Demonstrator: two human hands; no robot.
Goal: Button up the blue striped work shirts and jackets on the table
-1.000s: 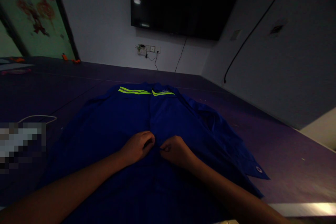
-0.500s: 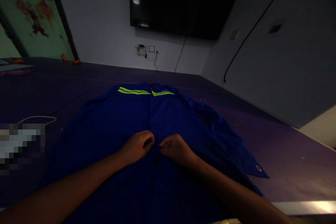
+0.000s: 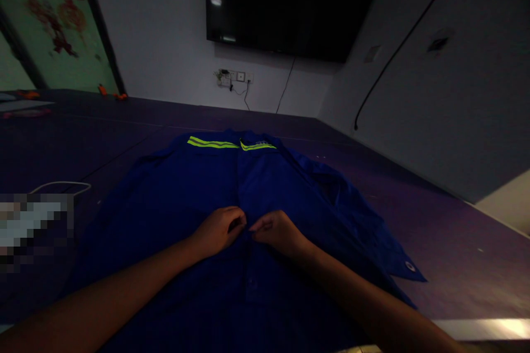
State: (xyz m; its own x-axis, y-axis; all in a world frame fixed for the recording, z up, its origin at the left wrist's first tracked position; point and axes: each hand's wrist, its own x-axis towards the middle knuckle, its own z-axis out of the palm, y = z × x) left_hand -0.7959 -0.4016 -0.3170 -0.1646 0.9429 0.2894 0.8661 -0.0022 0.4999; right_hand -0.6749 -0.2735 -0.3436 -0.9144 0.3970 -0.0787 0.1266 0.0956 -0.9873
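A blue work jacket [image 3: 277,179] with yellow-green reflective strips [image 3: 213,143] across the chest lies front side up, its collar toward the wall. At the middle of its front edge, my left hand [image 3: 223,230] pinches the cloth with thumb and fingers curled together. My right hand [image 3: 276,233] faces it from close by, fingertips pressed together on the same front edge. Whatever small piece sits between the fingertips is too dark to make out. Below the hands a button [image 3: 252,282] shows on the front. One sleeve stretches to the right, ending in a buttoned cuff [image 3: 409,266].
The jacket rests on a purple surface [image 3: 447,231] with a pale front edge. At left a blurred-out object [image 3: 31,226] with a white cord [image 3: 66,182] lies beside it. A wall-mounted screen [image 3: 285,5], sockets [image 3: 240,76] and hanging cables are at the back.
My hands have come slightly closer together at the jacket's front edge. A button below them now shows more clearly. The jacket stays in place.
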